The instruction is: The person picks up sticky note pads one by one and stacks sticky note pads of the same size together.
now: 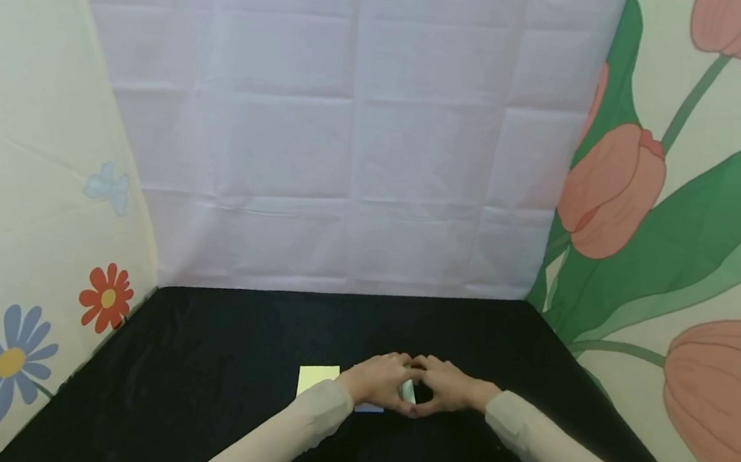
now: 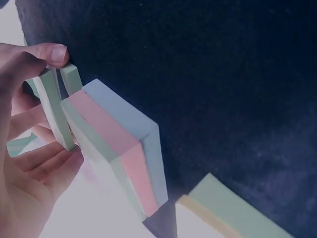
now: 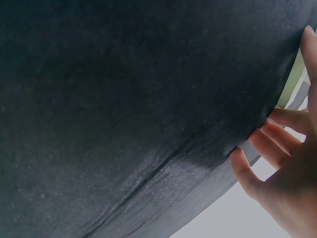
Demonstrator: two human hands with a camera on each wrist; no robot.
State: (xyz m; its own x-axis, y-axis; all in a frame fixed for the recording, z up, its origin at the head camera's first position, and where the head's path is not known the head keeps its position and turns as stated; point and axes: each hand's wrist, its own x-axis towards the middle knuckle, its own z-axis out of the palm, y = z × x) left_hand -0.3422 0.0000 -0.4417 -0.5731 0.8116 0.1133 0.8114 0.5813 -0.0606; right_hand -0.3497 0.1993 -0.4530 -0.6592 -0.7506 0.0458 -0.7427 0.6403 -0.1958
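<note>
My left hand [image 1: 378, 382] and right hand [image 1: 452, 386] meet over the black table, fingertips and thumbs close together. Between them is a pale green sticky-note pad [image 2: 55, 111], held on edge by the left thumb and fingers. A shorter green strip [image 2: 72, 78] shows just behind it. In the right wrist view a green pad edge [image 3: 292, 87] runs between my right thumb and fingers, which grip its ends. Beside the left hand stands a stack of green, pink and blue pads [image 2: 130, 111]. My hands partly hide the held pad in the head view.
A yellow pad [image 1: 317, 377] lies left of my hands, and a blue pad edge [image 1: 368, 408] shows below the left one. Another stack with green on top [image 2: 235, 210] is nearby. The black tablecloth [image 1: 194, 363] reaches a white backdrop [image 1: 352, 146], with flowered cloths on both sides.
</note>
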